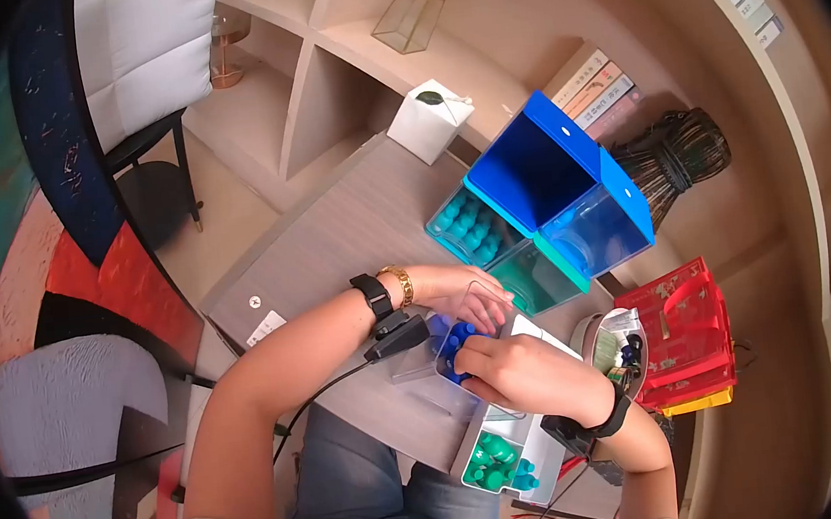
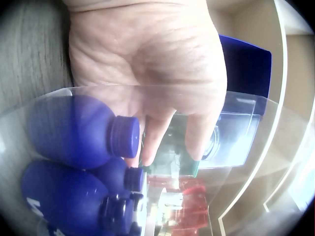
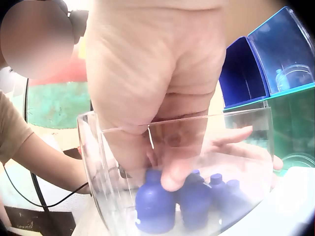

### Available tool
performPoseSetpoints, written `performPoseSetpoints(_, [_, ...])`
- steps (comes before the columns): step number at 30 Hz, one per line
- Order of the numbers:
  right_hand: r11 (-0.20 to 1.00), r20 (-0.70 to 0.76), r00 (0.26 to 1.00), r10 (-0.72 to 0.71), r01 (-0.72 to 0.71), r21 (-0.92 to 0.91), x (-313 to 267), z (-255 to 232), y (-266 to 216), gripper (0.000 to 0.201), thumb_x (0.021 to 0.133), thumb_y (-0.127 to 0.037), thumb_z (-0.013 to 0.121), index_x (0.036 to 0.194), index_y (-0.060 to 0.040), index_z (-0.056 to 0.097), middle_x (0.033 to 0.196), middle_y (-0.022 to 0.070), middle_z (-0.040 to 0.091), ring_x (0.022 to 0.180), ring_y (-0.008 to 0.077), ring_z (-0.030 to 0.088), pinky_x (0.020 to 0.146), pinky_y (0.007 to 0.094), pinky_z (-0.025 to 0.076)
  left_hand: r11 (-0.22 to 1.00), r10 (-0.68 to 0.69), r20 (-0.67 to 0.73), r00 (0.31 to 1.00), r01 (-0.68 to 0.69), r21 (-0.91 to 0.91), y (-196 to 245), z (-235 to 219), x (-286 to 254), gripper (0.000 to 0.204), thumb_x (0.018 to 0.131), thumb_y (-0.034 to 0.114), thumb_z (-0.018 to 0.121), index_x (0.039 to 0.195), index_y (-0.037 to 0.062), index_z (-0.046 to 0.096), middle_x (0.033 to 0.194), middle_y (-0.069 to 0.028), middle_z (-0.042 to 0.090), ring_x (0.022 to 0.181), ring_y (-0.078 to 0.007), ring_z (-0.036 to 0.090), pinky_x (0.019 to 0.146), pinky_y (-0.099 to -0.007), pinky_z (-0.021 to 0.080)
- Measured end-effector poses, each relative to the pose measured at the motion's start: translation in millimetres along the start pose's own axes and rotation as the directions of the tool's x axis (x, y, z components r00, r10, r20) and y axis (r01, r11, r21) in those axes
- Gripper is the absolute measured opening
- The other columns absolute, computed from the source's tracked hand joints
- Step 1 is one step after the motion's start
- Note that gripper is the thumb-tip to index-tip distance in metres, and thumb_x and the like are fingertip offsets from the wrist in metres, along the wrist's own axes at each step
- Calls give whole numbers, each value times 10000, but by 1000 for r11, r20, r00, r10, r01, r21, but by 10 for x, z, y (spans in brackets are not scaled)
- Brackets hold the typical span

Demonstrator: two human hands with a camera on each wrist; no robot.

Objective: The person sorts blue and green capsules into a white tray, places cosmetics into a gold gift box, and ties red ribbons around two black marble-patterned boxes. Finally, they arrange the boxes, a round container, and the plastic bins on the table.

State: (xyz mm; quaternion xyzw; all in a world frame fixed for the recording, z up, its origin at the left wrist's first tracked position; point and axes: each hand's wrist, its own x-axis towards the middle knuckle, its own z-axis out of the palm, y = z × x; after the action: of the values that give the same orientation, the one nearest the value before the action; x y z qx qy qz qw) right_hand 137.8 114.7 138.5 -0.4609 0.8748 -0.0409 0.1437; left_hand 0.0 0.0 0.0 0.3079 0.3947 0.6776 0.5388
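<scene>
A clear plastic box (image 3: pixel 115 147) holds several small blue bottles (image 3: pixel 155 209) with blue caps. From above, my right hand (image 1: pixel 527 374) reaches into it with bent fingers. In the right wrist view its fingertips are down at the caps, one on either side of a blue bottle's neck, and it pinches that bottle. My left hand (image 1: pixel 464 295) lies at the box's far side, palm toward the clear wall. Its fingers (image 2: pixel 155 137) are spread and nearly straight, holding nothing. The left wrist view shows the blue bottles (image 2: pixel 74 130) lying sideways in its frame, close beside the left palm.
Close to my lap, a white divided tray (image 1: pixel 462 453) holds green and teal bottles (image 1: pixel 495 457). Blue and green bins (image 1: pixel 574 134) stand stacked behind the hands, one with teal bottles (image 1: pixel 467 224). At right are a round container (image 1: pixel 597 327) and red bags (image 1: pixel 678 334). A cable runs from my left wrist.
</scene>
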Motion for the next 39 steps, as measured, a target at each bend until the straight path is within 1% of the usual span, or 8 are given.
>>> performPoseSetpoints(5, [999,-7,999,49,-49,-18,68,138,30,169,834,-108,675,951,-45,571,878,132,595,724,332,641,636,409,518,1000,-12,-26,1000,12,10,-10,-28,-69,460,963,338,601,1250,-16,545,1146,-170,612,1091,-257,622,968,-356,504])
performPoseSetpoints(8, [998,10,998,55,-55,42,56,168,68,174,833,-108,674,957,-39,573,875,134,595,733,337,641,641,418,516,999,25,-46,999,-26,-24,-3,7,-32,432,920,358,666,1123,-15,588,987,-148,651,936,-231,663,855,-334,539])
performPoseSetpoints(14, [999,40,998,44,-45,20,53,150,53,196,835,-124,671,1004,-50,606,908,124,620,755,337,646,646,422,518,999,29,-53,998,-30,-29,10,34,-54,420,925,347,659,1139,-8,588,992,-147,655,938,-234,665,856,-335,540])
performPoseSetpoints(17, [998,33,998,46,-47,33,30,143,60,193,837,-135,674,1010,-63,626,923,110,635,747,326,646,639,404,520,1000,2,-22,1000,-1,10,6,-10,-50,472,959,344,606,1252,-20,545,1147,-174,621,1083,-254,628,959,-355,509])
performPoseSetpoints(26, [999,-320,947,36,-38,-2,-150,92,-83,221,862,-299,688,846,-81,656,742,58,602,641,260,621,577,363,504,1000,11,1,1000,-11,3,-8,-17,-31,465,958,349,604,1258,-1,549,1161,-173,614,1075,-258,629,960,-360,507])
performPoseSetpoints(29, [997,-349,937,32,-5,78,-227,51,-196,278,851,-331,707,816,-63,647,710,65,590,616,262,612,565,363,495,1000,22,-13,1000,-22,-17,15,29,-55,464,960,343,602,1260,-6,543,1170,-174,607,1073,-262,630,959,-366,509])
performPoseSetpoints(33, [998,-316,948,34,-47,-32,-302,237,-258,175,805,-207,723,803,-63,624,706,62,592,616,252,614,563,361,496,1000,1,-30,1000,-1,-6,20,26,-33,464,965,335,597,1263,-15,535,1172,-178,604,1074,-266,630,954,-366,514])
performPoseSetpoints(39, [998,-410,910,63,-56,28,-427,198,-265,124,772,-117,724,788,-64,613,678,68,580,614,259,605,566,355,483,1000,30,-23,999,-30,7,28,-4,-51,443,971,339,589,1248,-4,553,1154,-140,621,1038,-207,636,910,-325,526])
